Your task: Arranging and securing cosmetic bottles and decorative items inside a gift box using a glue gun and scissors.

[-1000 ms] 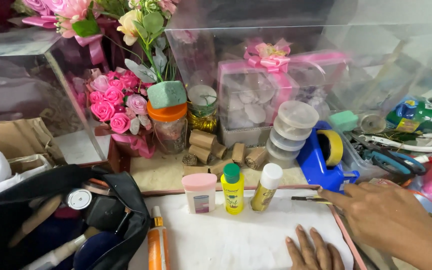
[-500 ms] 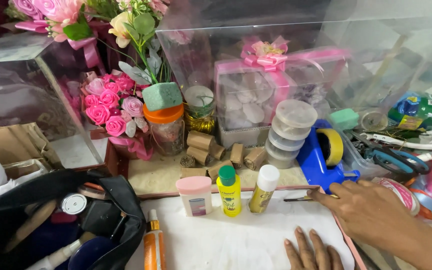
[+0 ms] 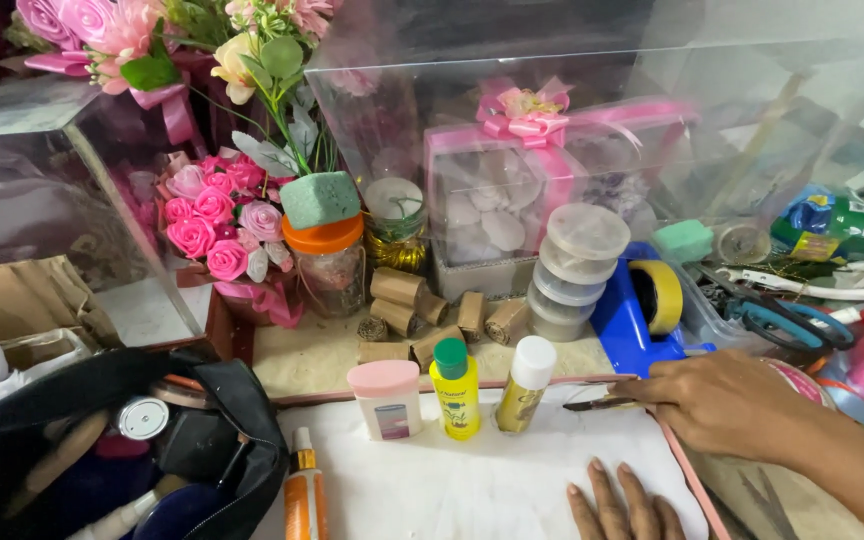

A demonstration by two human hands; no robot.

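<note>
My right hand (image 3: pixel 737 405) reaches in from the right and pinches a thin dark metal tool (image 3: pixel 597 403), whose tip points left over the top edge of a white sheet (image 3: pixel 452 490). My left hand (image 3: pixel 627 505) shows only its fingers at the bottom edge, lying flat and spread on that sheet. Along the sheet's far edge stand a pink-capped white container (image 3: pixel 387 400), a yellow bottle with a green cap (image 3: pixel 455 388) and a yellowish bottle with a white cap (image 3: pixel 524 385). The tool's tip is just right of the white-capped bottle.
An open black bag (image 3: pixel 202 440) of small items sits at the left, an orange tube (image 3: pixel 304 495) beside it. Behind are short brown rolls (image 3: pixel 422 300), an orange-lidded jar (image 3: pixel 327 260), pink roses (image 3: pixel 212 215), stacked clear tubs (image 3: pixel 572 270), a blue tape dispenser (image 3: pixel 627 330), scissors (image 3: pixel 782 320) and a ribboned gift box (image 3: pixel 512 190).
My right hand with the tool has edged slightly left along the sheet's top edge. My left hand's fingers stay flat on the sheet.
</note>
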